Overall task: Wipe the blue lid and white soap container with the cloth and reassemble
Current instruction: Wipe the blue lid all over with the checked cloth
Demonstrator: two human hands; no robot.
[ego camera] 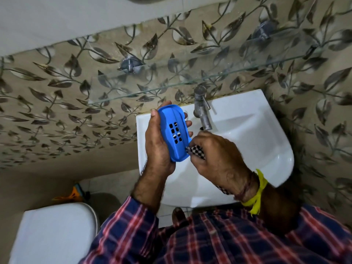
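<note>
Blue lid (174, 130) with slotted holes, held in left hand (158, 147) grip, right hand (217, 155) clutching checked cloth (196, 151)

I see a white washbasin (247, 130) fixed to the tiled wall, with a metal tap (202, 109) standing on its back rim. Above it hangs a glass shelf (171, 80).

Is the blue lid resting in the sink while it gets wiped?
No, the left hand holds the blue lid up above the sink while the right hand presses the cloth to it.
</note>
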